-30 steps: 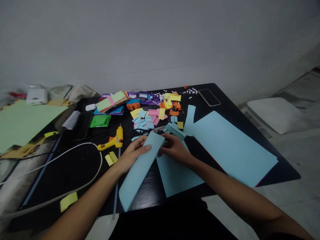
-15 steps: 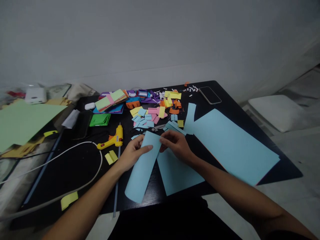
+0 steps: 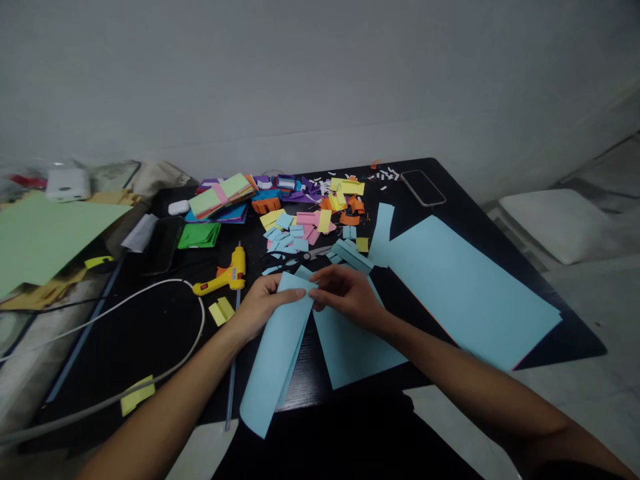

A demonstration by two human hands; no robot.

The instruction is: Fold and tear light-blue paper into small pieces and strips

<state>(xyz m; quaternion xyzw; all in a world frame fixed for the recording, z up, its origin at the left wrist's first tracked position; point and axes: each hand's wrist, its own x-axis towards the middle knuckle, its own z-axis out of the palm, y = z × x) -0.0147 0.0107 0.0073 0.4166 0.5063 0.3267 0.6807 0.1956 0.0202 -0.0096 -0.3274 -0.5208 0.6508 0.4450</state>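
Observation:
A light blue sheet of paper point(image 3: 275, 360), bent over on itself, is held above the dark table. My left hand point(image 3: 265, 301) grips its upper left part, thumb on top and fingers behind. At the sheet's top right corner, my right hand point(image 3: 345, 293) pinches the edge between thumb and fingers. A second light blue sheet point(image 3: 350, 353) lies flat beneath my right hand and forearm. Just beyond my hands are scissors point(image 3: 305, 256), partly covered by small blue paper pieces point(image 3: 283, 237). The fingertips behind the paper are hidden.
Left of my hands lie a yellow glue gun point(image 3: 233, 272) and a white cable point(image 3: 203, 327). A stack of blue sheets point(image 3: 465, 287) lies at the right, below a phone point(image 3: 423, 187). Coloured paper bundles point(image 3: 223, 197) and scraps point(image 3: 315, 227) cover the back. A white stool point(image 3: 545, 223) stands right.
The bent blue sheet has shifted down and left, its lower end now past the table's front edge. Its layers have spread apart. My right hand moved slightly left along the top edge.

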